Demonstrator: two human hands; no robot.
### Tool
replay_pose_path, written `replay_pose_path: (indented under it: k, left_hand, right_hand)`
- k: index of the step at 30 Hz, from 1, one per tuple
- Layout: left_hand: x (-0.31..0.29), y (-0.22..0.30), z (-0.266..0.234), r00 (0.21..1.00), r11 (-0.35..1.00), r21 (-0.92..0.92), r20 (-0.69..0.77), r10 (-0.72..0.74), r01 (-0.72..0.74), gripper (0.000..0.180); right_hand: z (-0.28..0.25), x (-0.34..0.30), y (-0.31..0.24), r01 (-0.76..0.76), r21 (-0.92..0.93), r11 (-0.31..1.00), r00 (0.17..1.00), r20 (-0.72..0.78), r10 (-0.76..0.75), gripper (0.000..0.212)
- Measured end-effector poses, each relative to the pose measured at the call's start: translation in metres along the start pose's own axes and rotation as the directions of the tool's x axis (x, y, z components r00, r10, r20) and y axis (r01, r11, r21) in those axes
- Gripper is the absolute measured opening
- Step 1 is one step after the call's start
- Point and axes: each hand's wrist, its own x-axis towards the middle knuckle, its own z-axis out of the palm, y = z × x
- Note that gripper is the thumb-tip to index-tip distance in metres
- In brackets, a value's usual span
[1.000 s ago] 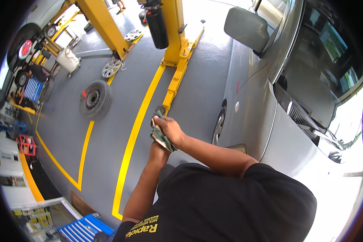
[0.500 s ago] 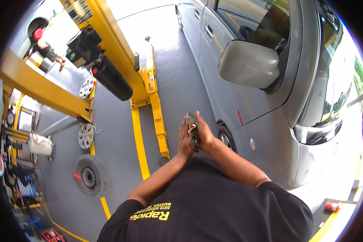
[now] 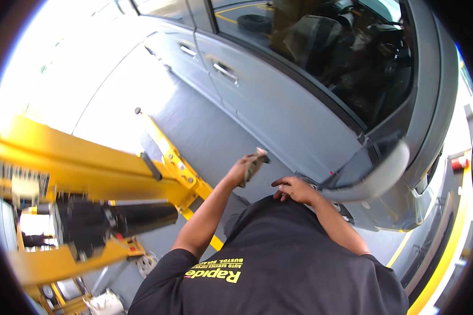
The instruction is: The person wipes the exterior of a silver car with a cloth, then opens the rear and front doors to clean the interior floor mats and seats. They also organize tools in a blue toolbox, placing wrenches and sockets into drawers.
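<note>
- Between the yellow lift arm (image 3: 180, 167) and the grey vehicle (image 3: 294, 94), the left hand (image 3: 237, 173) has its fingers curled round a crumpled cloth (image 3: 254, 167), held above the floor (image 3: 197, 113).
- Part of the cloth sticks out past the fingers; if the grip slackened, it could slip down and pick up grit from the floor.
- Just beside the side mirror (image 3: 376, 176), the right hand (image 3: 298, 190) is loosely spread, its fingers a little bent, with nothing visible in it. Its palm is hidden, and whether it touches the vehicle I cannot tell.
- A careless lift of that hand or forearm could knock the mirror housing, since they are so near it.
- Dark marks show on the right fingertips; if they are grease, touching the door (image 3: 305, 110) could smear the paint.
- Low on the left, the lift arm lies along the floor near the lift post (image 3: 92, 163); a step that way without looking could catch a foot.
</note>
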Motion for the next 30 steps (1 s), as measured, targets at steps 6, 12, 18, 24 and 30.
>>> replay_pose_path:
  k: [6, 12, 18, 24, 30]
  left_hand:
    - [0.085, 0.044, -0.038, 0.853, 0.983, 0.119, 0.519, 0.06, -0.141, 0.052]
    - [0.143, 0.102, -0.2, 0.777, 0.766, 0.442, 0.619, 0.116, -0.467, 0.048]
    - [0.171, 0.143, -0.285, 0.659, 0.787, 0.319, 0.738, 0.144, -0.528, 0.051]
    - [0.261, 0.113, -0.45, 0.847, 0.994, -0.107, 0.531, 0.026, 0.037, 0.053]
    - [0.325, 0.021, -0.672, 0.942, 0.943, -0.016, 0.067, -0.33, 0.332, 0.06]
  right_hand:
    - [0.018, 0.148, -0.051, -0.074, -0.482, 0.873, 0.997, -0.024, 0.072, 0.03]
    - [0.063, 0.309, -0.174, -0.152, -0.766, 0.625, 0.983, -0.048, 0.179, 0.035]
    - [0.067, 0.396, -0.204, -0.251, -0.76, 0.6, 0.965, -0.146, 0.219, 0.037]
    - [0.013, 0.443, -0.231, 0.018, 0.05, 0.999, 0.95, -0.313, -0.002, 0.04]
    - [0.002, 0.433, -0.28, 0.679, 0.73, 0.084, 0.698, -0.676, 0.237, 0.046]
